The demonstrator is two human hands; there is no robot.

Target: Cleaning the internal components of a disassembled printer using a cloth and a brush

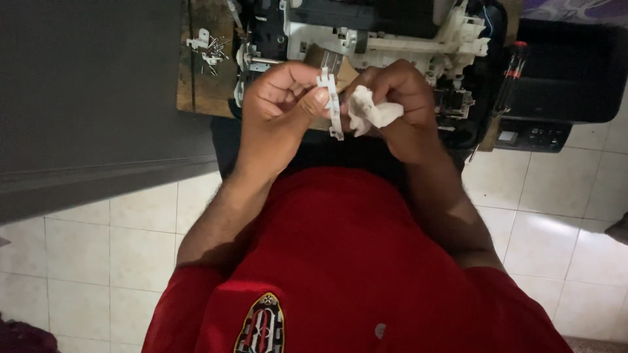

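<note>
Ok so from the head cam I'm looking down past a red shirt [353, 261] at both hands held up in front of the chest. My left hand [278, 108] has its grip pinched tight on a thin white plastic part [332, 104], a narrow strip with little notches, held roughly upright between thumb and fingertips. My right hand [402, 108] is just beside it, grip curled closed around a crumpled white cloth [371, 112], with the wad poking out toward the plastic part. The cloth looks like it's right up against the strip or just short of touching it, I honestly can't tell which from this angle.

Right behind the hands there's an opened-up printer [379, 33] with its covers off, white frame and dark innards showing, sitting on a wooden counter [196, 91]. On the counter's left end there's a small pile of screws [212, 49] plus a small white bracket. Off to the right a couple of red-handled screwdrivers [513, 72] lie next to a black printer [562, 78] with a button panel. The floor [118, 248] is pale square tile, and a big grey panel [85, 98] fills the left side.
</note>
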